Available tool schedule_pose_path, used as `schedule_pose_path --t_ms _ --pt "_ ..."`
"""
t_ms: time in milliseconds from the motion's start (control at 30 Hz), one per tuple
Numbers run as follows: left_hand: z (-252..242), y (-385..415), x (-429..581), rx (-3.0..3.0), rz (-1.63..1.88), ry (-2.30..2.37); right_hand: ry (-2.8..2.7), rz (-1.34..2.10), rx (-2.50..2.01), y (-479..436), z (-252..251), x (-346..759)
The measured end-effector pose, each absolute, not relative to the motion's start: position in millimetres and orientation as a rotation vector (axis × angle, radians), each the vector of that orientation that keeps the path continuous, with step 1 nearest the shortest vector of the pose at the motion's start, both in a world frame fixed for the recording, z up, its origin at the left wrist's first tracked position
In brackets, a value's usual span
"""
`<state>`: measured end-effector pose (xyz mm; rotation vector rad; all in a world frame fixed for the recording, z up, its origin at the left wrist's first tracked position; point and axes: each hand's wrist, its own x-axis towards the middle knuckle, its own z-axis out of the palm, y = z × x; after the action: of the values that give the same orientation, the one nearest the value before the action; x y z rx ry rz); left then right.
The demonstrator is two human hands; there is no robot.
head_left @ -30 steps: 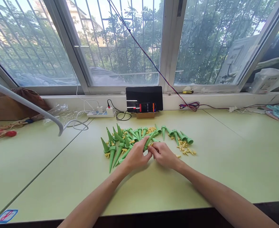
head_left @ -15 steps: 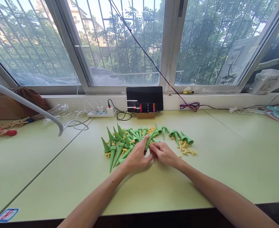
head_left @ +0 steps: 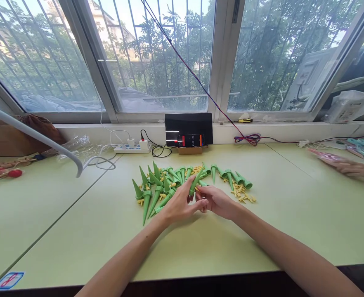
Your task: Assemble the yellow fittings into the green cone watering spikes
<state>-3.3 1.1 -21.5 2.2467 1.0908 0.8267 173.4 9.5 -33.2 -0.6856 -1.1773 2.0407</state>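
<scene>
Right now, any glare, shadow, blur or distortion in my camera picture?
Head view throughout: daylight through the windows; white streaks, probably reflections, mark the black screen; soft shadows lie on the table below the left hand and right hand; the other person's hand at right looks blurred; the window frames lean, likely from wide-angle distortion.

A pale green table (head_left: 293, 206) spans the room, a dark seam (head_left: 59, 215) slanting across its left. Grey-framed windows (head_left: 262, 82) line the far side above a white ledge (head_left: 222, 134), with daylight, bars (head_left: 133, 25) and trees (head_left: 176, 74) beyond.
</scene>
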Motion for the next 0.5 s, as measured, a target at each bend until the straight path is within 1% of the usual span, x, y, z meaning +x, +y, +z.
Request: schedule_pose_path --t_ms 233,500 --pt "-23.1 6.8 0.1 1.939 1.076 1.002 -1.087 2.116 -0.651 10.9 -27.8 174.9" --pt "-19.5 7.0 0.7 1.927 1.111 1.051 -0.979 2.101 -0.606 13.0 -20.6 178.0"
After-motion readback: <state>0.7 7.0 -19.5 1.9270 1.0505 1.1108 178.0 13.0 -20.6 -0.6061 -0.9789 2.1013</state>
